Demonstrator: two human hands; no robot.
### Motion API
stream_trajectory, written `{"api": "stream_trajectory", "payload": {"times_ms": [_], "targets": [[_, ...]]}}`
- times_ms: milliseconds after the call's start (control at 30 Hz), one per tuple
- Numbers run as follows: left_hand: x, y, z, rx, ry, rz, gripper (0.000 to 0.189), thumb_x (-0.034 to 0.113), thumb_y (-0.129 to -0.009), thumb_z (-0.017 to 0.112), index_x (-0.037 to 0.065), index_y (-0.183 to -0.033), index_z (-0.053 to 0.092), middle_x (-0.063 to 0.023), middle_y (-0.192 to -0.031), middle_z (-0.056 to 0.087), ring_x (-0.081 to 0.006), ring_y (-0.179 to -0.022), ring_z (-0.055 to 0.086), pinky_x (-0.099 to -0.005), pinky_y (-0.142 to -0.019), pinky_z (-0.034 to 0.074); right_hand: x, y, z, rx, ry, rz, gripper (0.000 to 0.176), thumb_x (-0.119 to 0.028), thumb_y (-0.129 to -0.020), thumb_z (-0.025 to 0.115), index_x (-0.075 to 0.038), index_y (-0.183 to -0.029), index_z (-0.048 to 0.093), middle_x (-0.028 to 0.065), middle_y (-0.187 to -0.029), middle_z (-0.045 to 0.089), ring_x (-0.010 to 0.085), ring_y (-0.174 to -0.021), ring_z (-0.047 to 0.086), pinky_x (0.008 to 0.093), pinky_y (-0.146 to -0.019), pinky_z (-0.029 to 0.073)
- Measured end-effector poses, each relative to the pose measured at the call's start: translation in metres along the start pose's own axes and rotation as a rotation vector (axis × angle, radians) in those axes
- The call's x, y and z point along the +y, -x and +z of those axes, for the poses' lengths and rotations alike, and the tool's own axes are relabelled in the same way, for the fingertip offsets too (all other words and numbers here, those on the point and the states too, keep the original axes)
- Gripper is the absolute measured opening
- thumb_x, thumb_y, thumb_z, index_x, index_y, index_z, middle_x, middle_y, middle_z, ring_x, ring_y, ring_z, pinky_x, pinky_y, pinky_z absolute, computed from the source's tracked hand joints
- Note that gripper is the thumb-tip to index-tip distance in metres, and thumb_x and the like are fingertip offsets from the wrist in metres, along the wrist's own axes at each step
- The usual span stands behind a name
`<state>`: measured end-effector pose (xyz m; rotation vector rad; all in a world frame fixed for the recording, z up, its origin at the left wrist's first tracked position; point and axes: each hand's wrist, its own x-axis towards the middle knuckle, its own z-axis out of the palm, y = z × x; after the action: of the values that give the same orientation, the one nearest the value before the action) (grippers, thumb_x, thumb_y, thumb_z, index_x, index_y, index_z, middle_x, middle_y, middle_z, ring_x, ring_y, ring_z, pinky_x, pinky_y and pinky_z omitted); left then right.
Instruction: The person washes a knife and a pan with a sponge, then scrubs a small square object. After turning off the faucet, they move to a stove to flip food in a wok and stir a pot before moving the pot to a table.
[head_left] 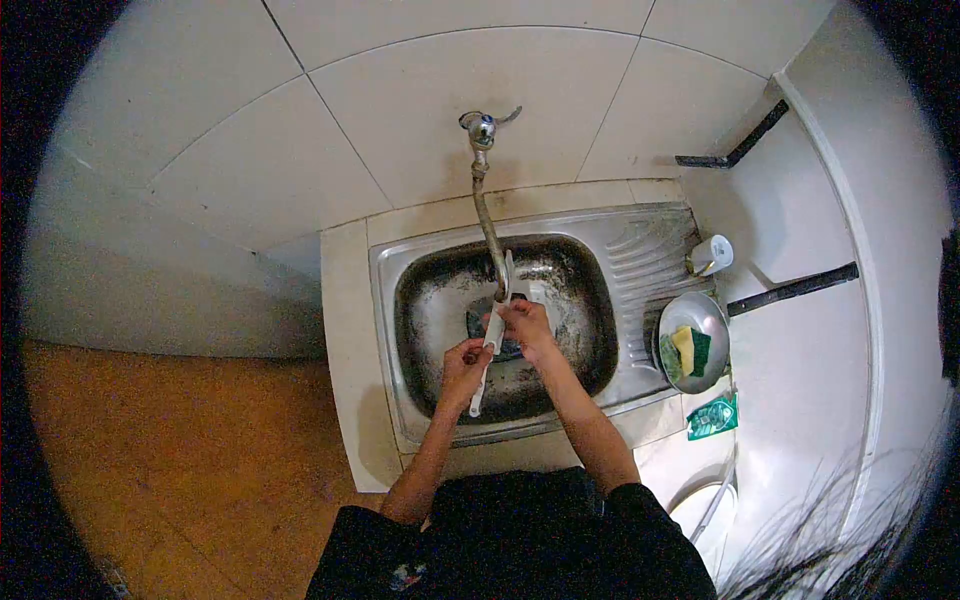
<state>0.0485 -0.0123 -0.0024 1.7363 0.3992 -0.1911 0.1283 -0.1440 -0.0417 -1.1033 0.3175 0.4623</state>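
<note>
The left hand [463, 370] is closed around the lower part of a long white utensil [493, 338]. The right hand [527, 325] pinches its upper part. The 2 hands hold it over the dark sink [430, 300], just below the end of the tap hose [488, 220].

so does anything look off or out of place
The sink basin is darkly stained all round, and a white cup looks tipped over on the drainboard. The left hand and right hand hold a white utensil.
</note>
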Motion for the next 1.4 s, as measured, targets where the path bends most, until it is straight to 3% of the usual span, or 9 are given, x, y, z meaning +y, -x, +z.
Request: {"api": "stream_trajectory", "payload": {"times_ms": [333, 633, 733, 867, 1100, 1133, 1233, 1267, 1400], "targets": [[-0.004, 0.01, -0.008, -0.044, -0.018, 0.084, 0.024, 0.021, -0.083, 0.063, -0.001, -0.091, 0.06, -0.0023, -0.069, 0.057, -0.0081, -0.062, 0.049, -0.0252, -0.054, 0.041, -0.004, -0.041, -0.001, 0.19, 0.161, -0.164, 0.006, -0.008, -0.083, 0.057, -0.004, -0.08, 0.059, 0.0028, -0.072, 0.06, 0.0113, -0.054, 0.054, 0.023, -0.044, 0.04], [-0.004, -0.019, 0.005, 0.022, 0.084, 0.137, 0.023, 0.022, -0.082, 0.063, 0.0, -0.088, 0.059, -0.0014, -0.069, 0.055, -0.0095, -0.061, 0.049, -0.0265, -0.057, 0.041, 0.055, 0.019, -0.011, 0.197, 0.308, -0.039, 0.031, -0.034, -0.09, 0.05, -0.004, -0.087, 0.058, -0.0015, -0.071, 0.056, 0.0075, -0.06, 0.048, 0.0251, -0.054, 0.038], [0.003, -0.041, 0.015, 0.013, -0.055, 0.149, 0.024, 0.023, -0.081, 0.064, 0.0, -0.084, 0.057, -0.0012, -0.069, 0.055, -0.0103, -0.062, 0.049, -0.0273, -0.058, 0.041, 0.059, 0.046, -0.02, 0.011, 0.221, 0.087, 0.03, -0.033, -0.09, 0.049, -0.004, -0.088, 0.057, -0.0013, -0.069, 0.055, 0.0071, -0.061, 0.048, 0.0258, -0.054, 0.039], [-0.009, -0.065, 0.035, -0.007, -0.018, 0.253, 0.024, 0.024, -0.084, 0.06, 0.001, -0.083, 0.054, -0.0035, -0.068, 0.055, -0.0127, -0.062, 0.05, -0.029, -0.057, 0.041, 0.049, 0.055, -0.022, -0.06, 0.514, -0.134, 0.029, -0.03, -0.091, 0.049, -0.002, -0.087, 0.056, 0.0018, -0.067, 0.054, 0.0087, -0.064, 0.048, 0.0275, -0.056, 0.04], [0.01, -0.093, 0.054, 0.282, -0.362, 0.291, 0.015, 0.01, -0.076, 0.055, 0.0, -0.085, 0.048, -0.0187, -0.07, 0.054, -0.0375, -0.066, 0.053, -0.0448, -0.06, 0.041, 0.001, 0.098, -0.001, -0.01, 0.775, -0.179, 0.027, -0.023, -0.09, 0.049, 0.003, -0.085, 0.052, 0.0097, -0.064, 0.052, 0.0144, -0.062, 0.047, 0.0315, -0.058, 0.039], [0.022, -0.093, 0.054, 0.284, -0.304, 0.232, 0.019, 0.008, -0.071, 0.057, 0.0, -0.085, 0.046, -0.0203, -0.071, 0.054, -0.0411, -0.069, 0.053, -0.0477, -0.061, 0.04, 0.012, 0.1, -0.003, 0.036, 0.862, -0.36, 0.025, -0.022, -0.09, 0.049, 0.002, -0.081, 0.05, 0.0076, -0.063, 0.051, 0.0143, -0.058, 0.046, 0.0315, -0.055, 0.038], [-0.005, -0.124, 0.047, 0.375, -0.483, 0.538, 0.024, 0.022, -0.081, 0.054, -0.001, -0.091, 0.055, -0.017, -0.073, 0.056, -0.0347, -0.07, 0.056, -0.0431, -0.061, 0.044, 0.022, 0.112, -0.011, -0.031, 0.769, -0.373, 0.025, -0.021, -0.09, 0.049, 0.002, -0.08, 0.049, 0.0063, -0.062, 0.05, 0.0143, -0.056, 0.046, 0.0313, -0.053, 0.037], [-0.013, -0.137, 0.046, 0.335, -0.427, 0.592, 0.034, 0.006, -0.059, 0.065, 0.0, -0.085, 0.043, -0.0201, -0.073, 0.054, -0.0425, -0.07, 0.053, -0.0496, -0.06, 0.039, 0.018, 0.114, -0.014, -0.028, 0.77, -0.375, 0.025, -0.021, -0.09, 0.049, 0.002, -0.08, 0.049, 0.0063, -0.062, 0.05, 0.0143, -0.056, 0.046, 0.0313, -0.053, 0.037], [-0.015, -0.146, 0.048, 0.516, -0.595, 0.712, 0.022, 0.011, -0.071, 0.06, 0.0, -0.083, 0.045, -0.0201, -0.071, 0.054, -0.0418, -0.065, 0.052, -0.0489, -0.058, 0.039, -0.01, 0.127, -0.014, -0.073, 0.638, -0.152, 0.023, -0.019, -0.091, 0.046, 0.001, -0.08, 0.047, 0.0055, -0.062, 0.048, 0.0147, -0.058, 0.046, 0.0307, -0.052, 0.037]]}}
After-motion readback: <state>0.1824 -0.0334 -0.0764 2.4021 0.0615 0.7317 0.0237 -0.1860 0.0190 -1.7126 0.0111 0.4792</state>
